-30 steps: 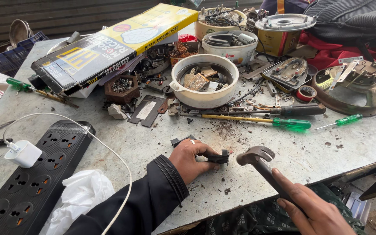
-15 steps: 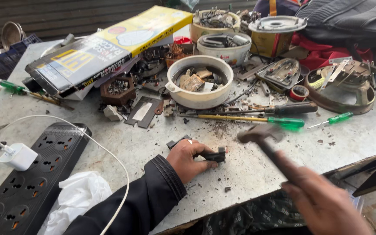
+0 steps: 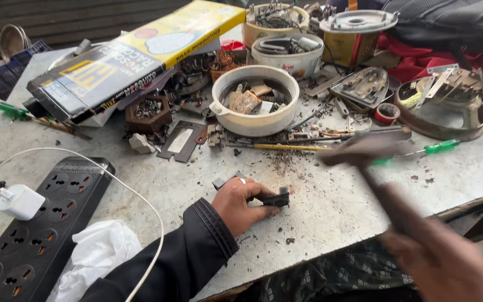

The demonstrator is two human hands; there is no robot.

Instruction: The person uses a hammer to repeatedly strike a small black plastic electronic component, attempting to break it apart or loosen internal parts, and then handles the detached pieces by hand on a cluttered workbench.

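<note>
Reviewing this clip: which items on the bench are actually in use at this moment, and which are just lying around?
In use:
left hand pinning a small dark metal part to the bench
right hand gripping a hammer, blurred

Lying about:
white bowl of scrap parts
green-handled screwdriver
black power strip
white charger
yellow-and-black box
red tape roll

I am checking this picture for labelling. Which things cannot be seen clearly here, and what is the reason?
Head view:
- Hammer: smeared by motion blur; head shape unclear.
- Right hand: blurred and cut by the bottom edge; its fingers cannot be told apart.
- Small black part: half hidden under the left hand; kind unclear.
- White bowl: contents too small to name.
</note>
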